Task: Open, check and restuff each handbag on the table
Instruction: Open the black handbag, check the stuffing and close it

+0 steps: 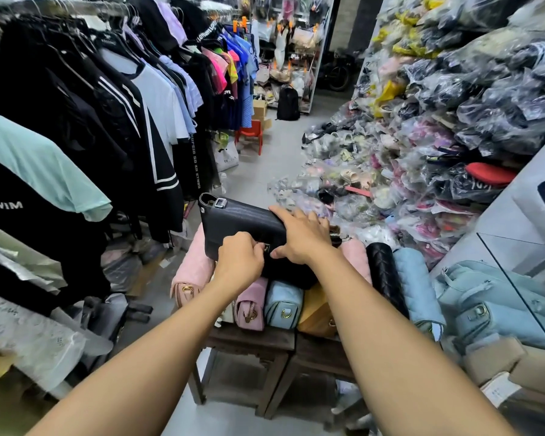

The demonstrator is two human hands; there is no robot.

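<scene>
A black handbag (233, 220) lies tilted on top of the other bags on a small dark wooden table (252, 339). My left hand (239, 262) pinches the small metal clasp at the front edge of its flap. My right hand (302, 236) presses flat on the top of the same bag, fingers spread. Under and around it stand a pink quilted bag (192, 269), a smaller pink bag (252, 305), a light blue bag (283, 305), a tan bag (317, 313), a black quilted bag (386, 275) and a blue quilted bag (417, 284).
A rack of hanging clothes (107, 105) fills the left side. Piles of plastic-wrapped goods (453, 121) slope down on the right. A large light blue backpack (491, 303) sits at the right beside a glass pane. A red stool (252, 135) stands down the concrete aisle.
</scene>
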